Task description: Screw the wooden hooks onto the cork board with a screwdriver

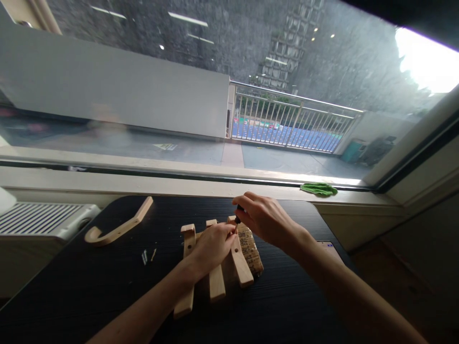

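My right hand [261, 215] is closed round the dark handle of a screwdriver [237, 219], which points down at a hole area on the right wooden strip [241, 265]. Fingers of my left hand [215, 244] are pinched together at the screwdriver's tip, resting over the wood; whatever they grip there is hidden. Under that hand lie a middle wooden strip [216, 284] and a left one with a curled top end [188, 241]. A block wrapped in brown printed tape [252, 251] sits beneath the right strip.
A loose hooked wooden strip [122, 230] lies on the black table [118, 296] at the left, with a few small screws [144, 257] nearby. A phone [330, 249] is at the right edge. A green cloth [319, 189] lies on the windowsill, and a white radiator [46, 220] stands left.
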Action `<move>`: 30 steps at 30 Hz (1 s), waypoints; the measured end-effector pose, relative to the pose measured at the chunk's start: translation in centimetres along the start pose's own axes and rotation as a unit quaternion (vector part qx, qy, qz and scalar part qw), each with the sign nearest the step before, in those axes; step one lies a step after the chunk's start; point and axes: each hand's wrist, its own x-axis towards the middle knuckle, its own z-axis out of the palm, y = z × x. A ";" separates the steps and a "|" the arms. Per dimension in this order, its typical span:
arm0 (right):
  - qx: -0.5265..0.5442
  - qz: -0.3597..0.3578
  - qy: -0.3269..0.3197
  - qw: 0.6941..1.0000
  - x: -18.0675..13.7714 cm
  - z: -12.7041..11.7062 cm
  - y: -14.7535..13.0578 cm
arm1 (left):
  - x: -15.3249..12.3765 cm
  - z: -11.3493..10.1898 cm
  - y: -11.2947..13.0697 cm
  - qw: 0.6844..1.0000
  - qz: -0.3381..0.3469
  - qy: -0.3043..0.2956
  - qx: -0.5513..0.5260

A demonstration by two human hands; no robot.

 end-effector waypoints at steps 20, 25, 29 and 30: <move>-0.008 0.014 -0.021 1.000 -0.1 -0.6 0.1 | 0.0 0.2 -0.5 1.000 0.022 0.011 0.004; 0.031 -0.021 -0.037 0.999 -0.5 -1.5 0.2 | 0.1 0.2 -0.4 1.000 0.008 0.005 0.003; 0.059 -0.014 -0.031 0.998 -0.4 -1.4 0.5 | 0.0 0.1 -0.3 1.000 0.013 0.014 0.007; 0.060 -0.011 -0.028 0.998 -0.4 -1.3 0.5 | 0.0 0.1 -0.2 1.000 0.015 0.017 0.007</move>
